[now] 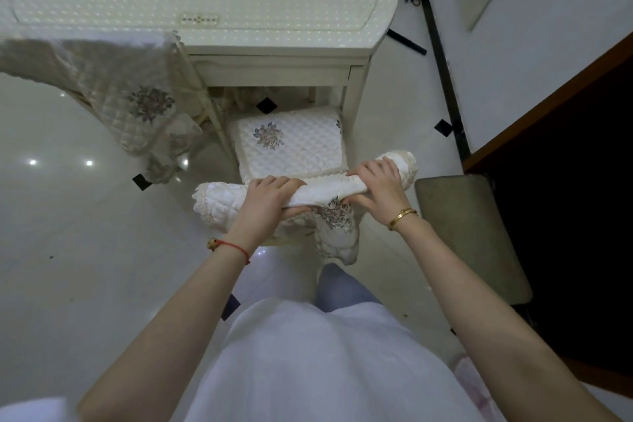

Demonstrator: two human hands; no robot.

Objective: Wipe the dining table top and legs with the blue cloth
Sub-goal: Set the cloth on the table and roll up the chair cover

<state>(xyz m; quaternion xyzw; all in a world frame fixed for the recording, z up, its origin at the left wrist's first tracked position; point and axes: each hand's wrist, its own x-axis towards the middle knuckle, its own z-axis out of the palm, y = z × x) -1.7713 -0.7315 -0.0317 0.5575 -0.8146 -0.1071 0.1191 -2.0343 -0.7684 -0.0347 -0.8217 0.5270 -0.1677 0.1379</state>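
The cream dining table (281, 24) with a dotted, flower-printed top fills the upper part of the view; one pale leg (354, 92) shows at its right front corner. A white quilted chair (291, 147) stands pushed partly under it. My left hand (270, 197) and my right hand (375, 183) both grip the padded top of the chair back (325, 190), fingers curled over it. No blue cloth is in view.
A second chair with a quilted cover (137, 103) stands at the left, partly under the table. A grey doormat (472, 236) lies at the right by a dark doorway. A black pole (442, 68) leans along the white wall. The floor is glossy white tile.
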